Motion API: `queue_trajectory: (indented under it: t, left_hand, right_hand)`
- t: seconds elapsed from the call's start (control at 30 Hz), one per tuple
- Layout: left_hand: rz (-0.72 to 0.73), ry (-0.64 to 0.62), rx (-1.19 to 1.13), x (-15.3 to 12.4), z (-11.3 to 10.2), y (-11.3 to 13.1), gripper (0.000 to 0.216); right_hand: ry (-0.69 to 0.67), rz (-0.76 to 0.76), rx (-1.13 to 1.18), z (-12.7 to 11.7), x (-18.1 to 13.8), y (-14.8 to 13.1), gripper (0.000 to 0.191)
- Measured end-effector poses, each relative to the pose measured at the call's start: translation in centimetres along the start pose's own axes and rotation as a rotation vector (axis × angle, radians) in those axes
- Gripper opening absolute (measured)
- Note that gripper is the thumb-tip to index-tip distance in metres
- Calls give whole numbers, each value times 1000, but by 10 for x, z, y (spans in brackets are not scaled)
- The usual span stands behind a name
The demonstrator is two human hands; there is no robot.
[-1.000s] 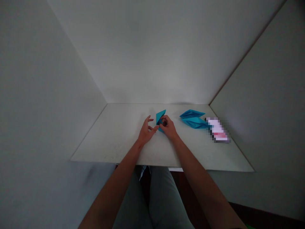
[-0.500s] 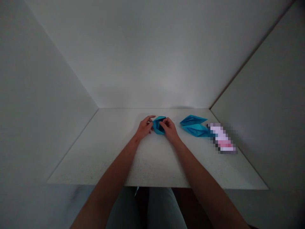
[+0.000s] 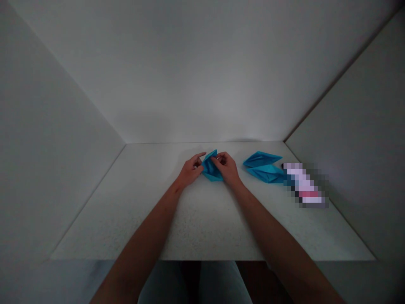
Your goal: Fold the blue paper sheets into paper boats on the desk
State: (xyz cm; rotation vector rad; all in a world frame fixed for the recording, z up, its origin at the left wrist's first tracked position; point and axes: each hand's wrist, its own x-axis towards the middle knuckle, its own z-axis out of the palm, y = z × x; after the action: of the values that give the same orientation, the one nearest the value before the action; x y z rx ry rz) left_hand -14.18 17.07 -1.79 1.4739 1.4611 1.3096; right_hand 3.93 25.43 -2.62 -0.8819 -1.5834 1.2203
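Both hands hold a blue folded paper [image 3: 211, 173] just above the middle of the white table top [image 3: 202, 236]. My left hand [image 3: 190, 170] pinches its left side, and my right hand [image 3: 226, 168] grips its right side, hiding part of the fold. One point of the paper sticks up between my hands. To the right of my right hand lies a second blue folded paper [image 3: 265, 170], boat-like and pointed at both ends, with neither hand touching it.
A pixelated white and pink object [image 3: 303, 184] lies on the right of the table, touching the end of the second paper. Pale walls [image 3: 202, 76] rise behind and on both sides of the table. My legs show below its front edge.
The paper between my hands has gone from a wider, opened shape to a narrower one with a raised point. The view has shifted, showing more of the table top.
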Motion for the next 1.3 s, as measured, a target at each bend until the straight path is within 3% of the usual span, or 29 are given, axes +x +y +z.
queue_trajectory:
  t: [0.23, 0.4, 0.53, 0.73, 0.97, 1.17, 1.3]
  left_hand:
    - [57, -17, 62, -1, 1, 0, 60]
    - [99, 172, 79, 1, 2, 0, 43]
    - [250, 382, 151, 0, 1, 6, 30]
    - [504, 357, 311, -5, 1, 19, 5]
    - [500, 314, 369, -7, 2, 21, 19]
    - [479, 211, 381, -10, 5, 21, 68]
    - [387, 222, 338, -9, 6, 16, 56]
  right_hand:
    - [-40, -32, -7, 0, -1, -8, 42]
    - [-80, -37, 71, -4, 1, -13, 33]
    - [-90, -37, 100, -6, 4, -13, 27]
    - [-60, -84, 118, -4, 3, -14, 24]
    - [-1, -144, 157, -2, 2, -13, 26]
    - [-70, -51, 319, 5, -2, -13, 34]
    - [-90, -45, 345, 7, -2, -16, 39]
